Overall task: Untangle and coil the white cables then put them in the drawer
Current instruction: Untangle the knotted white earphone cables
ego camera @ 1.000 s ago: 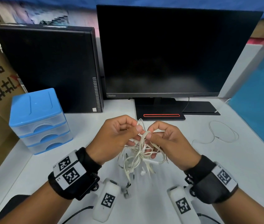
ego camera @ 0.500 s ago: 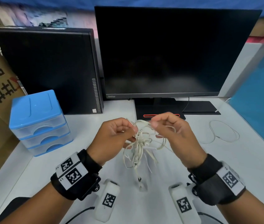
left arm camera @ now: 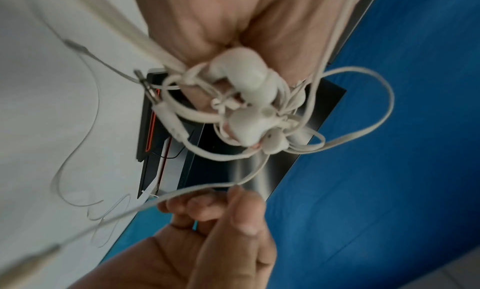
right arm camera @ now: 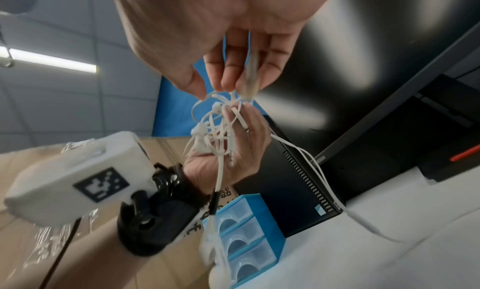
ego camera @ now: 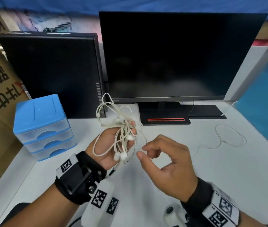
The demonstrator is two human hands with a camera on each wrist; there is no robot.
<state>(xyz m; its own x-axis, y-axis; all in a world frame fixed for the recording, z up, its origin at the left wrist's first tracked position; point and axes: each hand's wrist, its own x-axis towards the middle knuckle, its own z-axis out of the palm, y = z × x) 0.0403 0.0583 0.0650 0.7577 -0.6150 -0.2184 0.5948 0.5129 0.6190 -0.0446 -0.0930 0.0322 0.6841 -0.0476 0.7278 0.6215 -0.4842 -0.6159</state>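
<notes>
A tangle of white earphone cables [ego camera: 123, 133] lies across the upturned palm and loosely straight fingers of my left hand [ego camera: 107, 145], held above the white desk. Loops stick up past the fingertips and a plug end hangs by the wrist. My right hand [ego camera: 140, 153] is just right of the tangle and pinches one thin strand between thumb and forefinger. The left wrist view shows the earbuds knotted together [left arm camera: 249, 108] and the pinch [left arm camera: 233, 199] below them. In the right wrist view the same tangle [right arm camera: 218, 133] rests on my left hand [right arm camera: 250, 143].
A small blue drawer unit [ego camera: 41, 122] with three shut clear drawers stands at the left. Another thin white cable [ego camera: 231, 136] lies looped on the desk at the right. A black computer case [ego camera: 51, 72] and monitor [ego camera: 176, 54] fill the back.
My left hand has turned palm up and now carries the tangle instead of pinching it. My right hand has dropped lower and to the right, drawing one strand out.
</notes>
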